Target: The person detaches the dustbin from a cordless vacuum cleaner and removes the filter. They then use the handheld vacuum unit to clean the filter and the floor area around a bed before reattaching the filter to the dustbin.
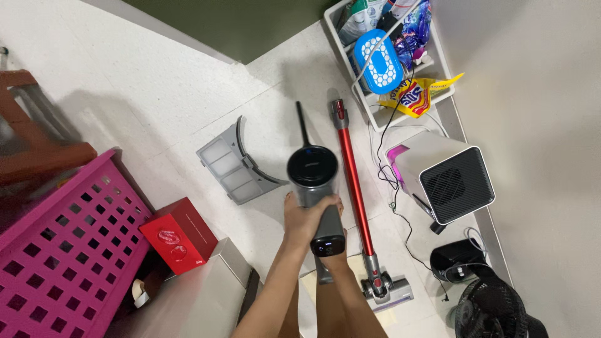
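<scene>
One hand, the left hand [305, 219], is showing near the frame's centre, its fingers wrapping fully closed around the grey body of a single handheld vacuum unit [316, 188]; whether the right hand is gripping anything I cannot tell, since only a forearm is running up beneath the unit and its hand is hidden. The unit is looking like smooth grey plastic with a round black cap on its dust cup and one small lit display at its near end; its long axis is running roughly from six o'clock to twelve o'clock, and a thin black crevice nozzle [302, 123] is pointing away towards twelve o'clock. Just beside it at three o'clock one glossy red wand tube [353, 175] is lying on the pale floor, nearly parallel, ending at five o'clock in one grey floor brush head [387, 289]. At nine o'clock one curved grey filter panel [235, 164] with three pale pads is lying flat. Farther out at eight o'clock one red box [178, 235] is sitting beside one pink perforated crate [59, 244]. At three o'clock one white cube-shaped heater [446, 177] with a black grille is standing; at one o'clock one white basket [379, 116] is holding packets.
</scene>
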